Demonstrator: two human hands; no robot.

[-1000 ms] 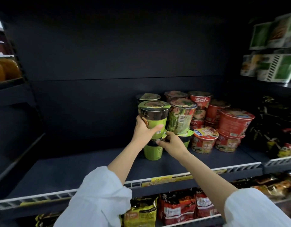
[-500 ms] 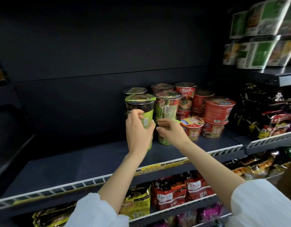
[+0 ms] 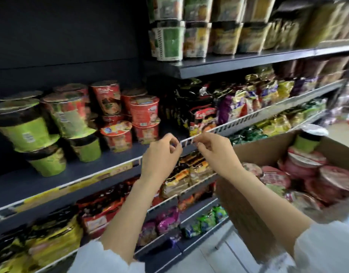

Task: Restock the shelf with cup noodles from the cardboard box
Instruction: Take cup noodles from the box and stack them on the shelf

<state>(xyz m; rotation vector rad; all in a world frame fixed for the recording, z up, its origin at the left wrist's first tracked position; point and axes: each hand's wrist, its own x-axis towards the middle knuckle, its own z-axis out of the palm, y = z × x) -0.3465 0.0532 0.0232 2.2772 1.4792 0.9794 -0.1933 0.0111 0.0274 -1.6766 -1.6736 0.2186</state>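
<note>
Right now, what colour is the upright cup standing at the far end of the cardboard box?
Light green with a silvery lid, seen in the head view.

1. Green cup noodles (image 3: 22,127) on the shelf (image 3: 87,166): four in front, in two stacks of two, with one more lid showing behind.
2. Red cup noodles (image 3: 144,110) on the same shelf: about seven, though the back ones are partly hidden.
3. One cardboard box (image 3: 246,209), holding one upright green cup (image 3: 307,139) and a heap of red-lidded cups (image 3: 307,160), too blurred to count.
4. Two hands: left hand (image 3: 159,156), right hand (image 3: 215,149).
5. Noodle packets (image 3: 234,104) on the other shelves: too many and too blurred to count.
</note>
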